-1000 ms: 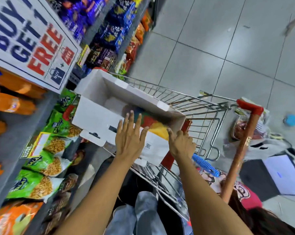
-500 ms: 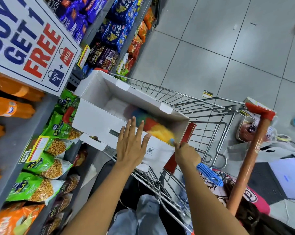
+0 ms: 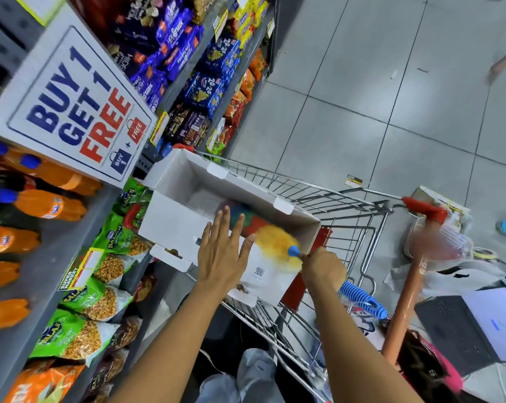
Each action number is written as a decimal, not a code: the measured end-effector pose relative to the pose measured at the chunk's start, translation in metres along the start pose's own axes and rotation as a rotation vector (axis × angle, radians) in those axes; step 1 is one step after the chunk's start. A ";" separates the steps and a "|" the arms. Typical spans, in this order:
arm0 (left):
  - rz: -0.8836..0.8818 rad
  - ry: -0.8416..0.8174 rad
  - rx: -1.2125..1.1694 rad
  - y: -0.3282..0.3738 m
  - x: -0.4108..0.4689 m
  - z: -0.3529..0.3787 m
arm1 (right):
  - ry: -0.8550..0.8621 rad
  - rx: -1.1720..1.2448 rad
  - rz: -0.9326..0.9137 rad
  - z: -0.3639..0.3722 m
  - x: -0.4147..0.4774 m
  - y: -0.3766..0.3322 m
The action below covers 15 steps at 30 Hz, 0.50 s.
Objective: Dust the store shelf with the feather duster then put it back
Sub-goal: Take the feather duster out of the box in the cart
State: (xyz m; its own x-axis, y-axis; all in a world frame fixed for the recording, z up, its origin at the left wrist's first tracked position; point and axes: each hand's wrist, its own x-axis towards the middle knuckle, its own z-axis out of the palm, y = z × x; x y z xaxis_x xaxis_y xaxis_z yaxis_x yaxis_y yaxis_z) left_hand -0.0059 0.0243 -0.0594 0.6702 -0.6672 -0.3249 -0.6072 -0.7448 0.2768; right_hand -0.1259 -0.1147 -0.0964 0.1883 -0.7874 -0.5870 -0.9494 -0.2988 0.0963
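The feather duster has a fluffy head of yellow, red and blue-green, and a blue ribbed handle. Its head lies partly inside a white cardboard box that sits in a wire shopping cart. My right hand is closed around the duster's handle just behind the head, and the handle's end sticks out behind my wrist. My left hand is flat and open with fingers spread, hovering over the box's near wall. The grey store shelf runs along the left.
The shelf carries orange soda bottles, green snack bags and blue biscuit packs, under a "BUY 1 GET 1 FREE" sign. An orange-handled tool leans by the cart. A laptop and a seated person are at lower right.
My right hand has drawn back toward me with the duster, so the yellow head is rising over the box's near wall. My left hand stays open at the box.
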 end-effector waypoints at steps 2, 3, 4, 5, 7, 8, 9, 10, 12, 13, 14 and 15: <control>0.011 0.003 0.007 0.002 -0.002 -0.015 | 0.013 0.006 -0.010 -0.019 -0.008 0.000; 0.010 0.009 0.009 0.003 -0.002 -0.025 | 0.022 0.004 -0.018 -0.030 -0.012 0.000; 0.013 0.012 0.013 0.003 -0.002 -0.032 | 0.029 -0.004 -0.023 -0.039 -0.015 0.000; 0.018 0.023 0.019 0.003 -0.003 -0.040 | 0.039 -0.009 -0.026 -0.050 -0.018 0.001; 0.036 0.052 0.031 0.002 -0.007 -0.064 | 0.069 0.010 -0.048 -0.074 -0.030 0.003; 0.044 0.072 0.041 0.002 -0.009 -0.080 | 0.091 0.020 -0.071 -0.089 -0.037 0.004; 0.049 0.087 0.050 0.002 -0.010 -0.091 | 0.113 0.012 -0.094 -0.099 -0.041 0.005; 0.045 0.103 0.052 0.003 -0.011 -0.102 | 0.136 -0.007 -0.115 -0.109 -0.045 0.006; 0.030 0.140 0.032 0.007 -0.018 -0.129 | 0.189 -0.027 -0.154 -0.132 -0.058 0.010; 0.027 0.168 0.025 0.009 -0.023 -0.145 | 0.220 -0.031 -0.171 -0.146 -0.066 0.011; 0.036 0.182 0.033 0.009 -0.024 -0.153 | 0.244 -0.039 -0.182 -0.153 -0.068 0.013; 0.041 0.195 0.047 0.010 -0.026 -0.162 | 0.268 -0.049 -0.195 -0.162 -0.072 0.015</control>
State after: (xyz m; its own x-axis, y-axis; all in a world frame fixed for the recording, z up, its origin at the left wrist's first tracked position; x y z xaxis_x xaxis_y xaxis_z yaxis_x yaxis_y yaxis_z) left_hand 0.0403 0.0323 0.0981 0.7117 -0.6900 -0.1321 -0.6519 -0.7187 0.2420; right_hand -0.1127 -0.1494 0.0773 0.4310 -0.8247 -0.3661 -0.8769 -0.4785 0.0455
